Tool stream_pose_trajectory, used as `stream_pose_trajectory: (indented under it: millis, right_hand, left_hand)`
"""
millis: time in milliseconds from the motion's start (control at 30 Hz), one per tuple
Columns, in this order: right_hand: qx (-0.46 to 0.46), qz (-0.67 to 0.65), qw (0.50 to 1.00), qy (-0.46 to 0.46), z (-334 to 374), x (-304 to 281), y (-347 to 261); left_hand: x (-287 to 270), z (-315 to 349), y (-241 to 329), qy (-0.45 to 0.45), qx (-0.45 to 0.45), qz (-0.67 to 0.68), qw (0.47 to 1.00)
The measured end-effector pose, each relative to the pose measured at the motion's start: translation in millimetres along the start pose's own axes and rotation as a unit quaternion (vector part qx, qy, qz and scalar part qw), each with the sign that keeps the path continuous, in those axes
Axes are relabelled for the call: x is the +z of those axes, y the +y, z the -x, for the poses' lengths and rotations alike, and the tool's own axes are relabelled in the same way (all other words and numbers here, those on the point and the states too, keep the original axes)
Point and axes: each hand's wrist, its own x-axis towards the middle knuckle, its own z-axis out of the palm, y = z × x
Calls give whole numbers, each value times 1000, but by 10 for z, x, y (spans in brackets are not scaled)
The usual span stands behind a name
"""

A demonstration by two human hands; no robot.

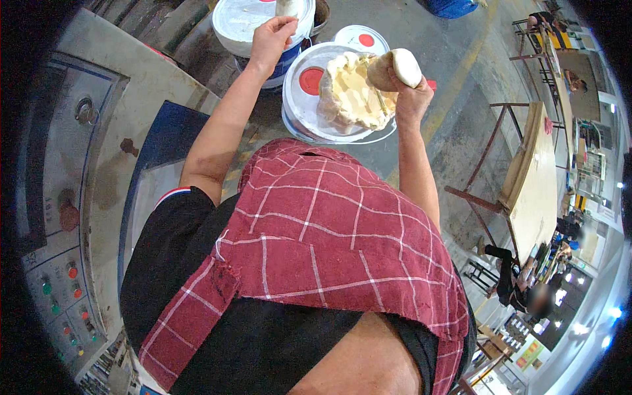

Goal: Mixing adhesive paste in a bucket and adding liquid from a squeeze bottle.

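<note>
Lamps (615,313) glaring far right; control panel (62,296) dim; black fisheye rim, edges bent.

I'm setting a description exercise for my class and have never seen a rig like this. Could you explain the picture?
There is no robot, just a person working bare-handed. The picture comes from a fisheye camera on the person's head, looking down, so straight edges bend and the red checked apron fills the middle. Picture left is the person's left. The right hand holds a rounded white and tan object beside a cream-coated container, which sits on a white bucket lid with a red disc. The left hand is near a pale cylindrical object at another white lid; whether it touches it is unclear. A panel with coloured buttons stands on the left.
</note>
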Motion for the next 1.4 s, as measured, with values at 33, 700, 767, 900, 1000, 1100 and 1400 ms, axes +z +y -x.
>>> stream_pose_trajectory:
  millis: [33, 700, 767, 900, 1000, 1100, 1400]
  right_hand:
    - [2, 3, 1000, -1, 1, -1, 18]
    - [33, 99, 978, -179, -179, -108, 16]
    - [-35, 79, 979, -184, -230, -69, 63]
    - [-5, 114, 958, -264, -270, -68, -2]
    - [-11, 242, 946, -215, -270, -49, 11]
    - [-4, 260, 949, -178, -278, -77, 83]
    - [-12, 165, 971, -174, -165, -72, -20]
  left_hand:
    - [32, 31, 13, -20, 9, -15, 1000]
    - [1098, 317, -99, -315, 86, -247, 912]
    - [1090, 249, -154, -332, 101, -289, 892]
    - [1018, 70, -498, -346, 106, -212, 908]
    - [996, -1, -548, -339, 124, -227, 905]
    - [1056, 66, -338, -348, 132, -236, 898]
    - [1012, 66, -321, -327, 139, -252, 900]
